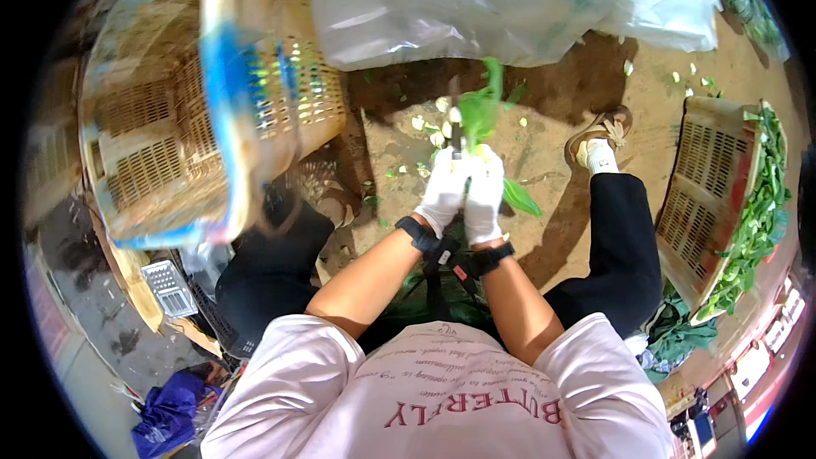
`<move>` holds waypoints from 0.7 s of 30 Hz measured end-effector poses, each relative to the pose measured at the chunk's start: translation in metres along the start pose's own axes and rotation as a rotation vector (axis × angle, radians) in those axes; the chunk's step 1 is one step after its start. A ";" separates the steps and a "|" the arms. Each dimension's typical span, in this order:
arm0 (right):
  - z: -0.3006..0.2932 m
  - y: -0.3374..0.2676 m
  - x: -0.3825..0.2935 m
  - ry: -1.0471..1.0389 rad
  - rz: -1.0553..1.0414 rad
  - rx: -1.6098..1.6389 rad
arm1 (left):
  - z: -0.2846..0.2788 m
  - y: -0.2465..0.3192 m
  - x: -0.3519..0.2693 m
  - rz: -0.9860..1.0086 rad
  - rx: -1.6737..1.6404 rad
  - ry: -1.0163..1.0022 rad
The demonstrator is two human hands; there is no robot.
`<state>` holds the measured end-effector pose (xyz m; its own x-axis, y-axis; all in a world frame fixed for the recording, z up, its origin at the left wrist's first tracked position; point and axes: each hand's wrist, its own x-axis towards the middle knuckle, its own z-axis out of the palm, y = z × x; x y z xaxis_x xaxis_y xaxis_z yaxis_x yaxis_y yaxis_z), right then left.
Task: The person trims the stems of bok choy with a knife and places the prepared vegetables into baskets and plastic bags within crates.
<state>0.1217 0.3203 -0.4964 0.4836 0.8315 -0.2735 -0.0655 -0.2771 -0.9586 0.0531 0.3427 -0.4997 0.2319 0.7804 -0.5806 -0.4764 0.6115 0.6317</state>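
My left hand [444,182], in a white glove, is closed around a knife [455,121] whose dark blade points away from me. Close beside it, my right hand [484,188], also gloved in white, grips a leafy green vegetable [478,115]; its leaves are blurred and its base is mostly hidden by the fingers. A loose green leaf [521,197] shows just right of the right glove. Cut pale stem ends [437,138] and leaf scraps lie on the ground beyond the hands.
A large yellowish plastic crate [153,159] with a blue-marked rim stands at left. Clear plastic sheeting [446,13] spans the far side. At right is a slatted crate [701,185] topped with leafy greens [758,217]. My shoe [599,134] rests on the brown ground.
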 end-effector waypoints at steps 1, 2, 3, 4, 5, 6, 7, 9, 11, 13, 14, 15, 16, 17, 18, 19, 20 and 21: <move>-0.001 -0.036 -0.016 0.007 0.067 0.120 | 0.023 0.033 -0.029 0.076 0.043 0.022; 0.000 -0.066 -0.030 0.024 0.051 0.165 | 0.032 0.058 -0.055 0.134 0.196 0.017; 0.003 -0.099 -0.049 0.012 0.004 0.209 | 0.042 0.086 -0.085 0.213 0.228 -0.018; 0.017 -0.137 -0.074 -0.016 -0.028 0.277 | 0.047 0.124 -0.120 0.298 0.282 -0.029; 0.033 -0.177 -0.097 -0.080 -0.126 0.337 | 0.049 0.158 -0.154 0.384 0.258 -0.047; 0.049 -0.212 -0.121 -0.143 -0.221 0.398 | 0.048 0.188 -0.189 0.469 0.238 -0.065; 0.062 -0.240 -0.142 -0.180 -0.305 0.306 | 0.044 0.215 -0.219 0.684 0.293 -0.031; 0.111 -0.297 -0.186 -0.333 -0.449 0.404 | 0.022 0.279 -0.271 0.918 0.399 0.002; 0.169 -0.331 -0.215 -0.480 -0.599 0.449 | -0.006 0.333 -0.315 1.061 0.355 0.152; 0.223 -0.348 -0.211 -0.665 -0.688 0.289 | -0.049 0.379 -0.335 1.004 0.406 0.165; 0.251 -0.356 -0.224 -0.804 -0.581 0.318 | -0.081 0.400 -0.347 0.947 0.427 0.184; 0.266 -0.351 -0.227 -0.733 -0.686 -0.035 | -0.113 0.420 -0.355 0.886 0.443 0.200; 0.278 -0.343 -0.231 -0.646 -0.779 -0.376 | -0.175 0.430 -0.359 0.896 0.575 0.268; 0.283 -0.335 -0.227 -0.661 -0.782 -0.543 | -0.222 0.433 -0.370 0.908 0.665 0.385; 0.289 -0.331 -0.224 -0.678 -0.785 -0.700 | -0.280 0.437 -0.386 0.861 0.748 0.529; 0.292 -0.328 -0.216 -0.618 -0.788 -0.753 | -0.322 0.442 -0.407 0.691 0.822 0.637; 0.294 -0.321 -0.212 -0.562 -0.780 -0.805 | -0.362 0.438 -0.424 0.666 0.725 0.681; 0.301 -0.317 -0.210 -0.470 -0.739 -0.857 | -0.401 0.432 -0.434 0.800 0.486 0.766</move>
<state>-0.2222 0.3786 -0.1595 -0.2130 0.9667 0.1421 0.7723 0.2556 -0.5816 -0.5933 0.2160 -0.1814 -0.6234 0.7818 0.0130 0.1513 0.1043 0.9830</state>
